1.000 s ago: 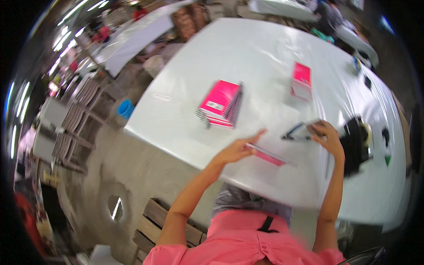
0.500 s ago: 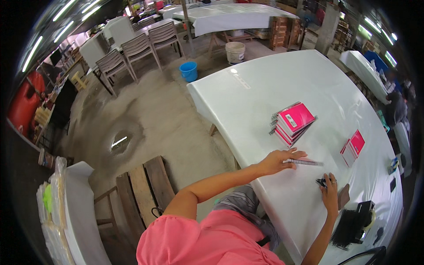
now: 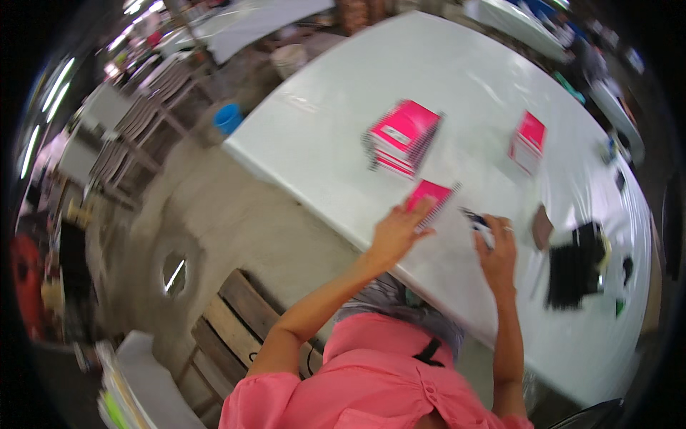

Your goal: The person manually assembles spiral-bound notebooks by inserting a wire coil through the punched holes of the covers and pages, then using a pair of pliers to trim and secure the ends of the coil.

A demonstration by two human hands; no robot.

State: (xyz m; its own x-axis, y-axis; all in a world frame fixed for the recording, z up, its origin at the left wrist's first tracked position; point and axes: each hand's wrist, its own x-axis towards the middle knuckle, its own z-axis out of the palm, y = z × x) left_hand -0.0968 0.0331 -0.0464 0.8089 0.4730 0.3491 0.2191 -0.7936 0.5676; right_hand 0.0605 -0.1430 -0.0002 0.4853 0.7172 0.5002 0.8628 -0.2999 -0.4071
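A small pink spiral notebook [image 3: 433, 190] lies on the white-covered table, its coil toward the right. My left hand [image 3: 401, 230] grips its near side, fingers over the cover and thumb at the lower edge. Close by on the right, my right hand [image 3: 498, 252] is closed around a small dark hand tool [image 3: 474, 217], blurred but like pliers, its tip toward the notebook. Beyond the left hand rises a stack of pink spiral notebooks [image 3: 406, 132]. Farther right sits a smaller pile of pink-covered books [image 3: 529, 136], with no coil that I can make out.
A brown flat piece [image 3: 542, 227] and a black tape dispenser [image 3: 582, 261] lie right of my right hand. The white table [image 3: 321, 121] has its edge at my waist. A wooden slatted chair [image 3: 239, 314] and a blue bucket [image 3: 228, 119] stand on the floor to the left.
The notebook has turned from edge-on to showing its pink cover. My right hand with the tool has come nearer to it. The whole view has shifted and tilted.
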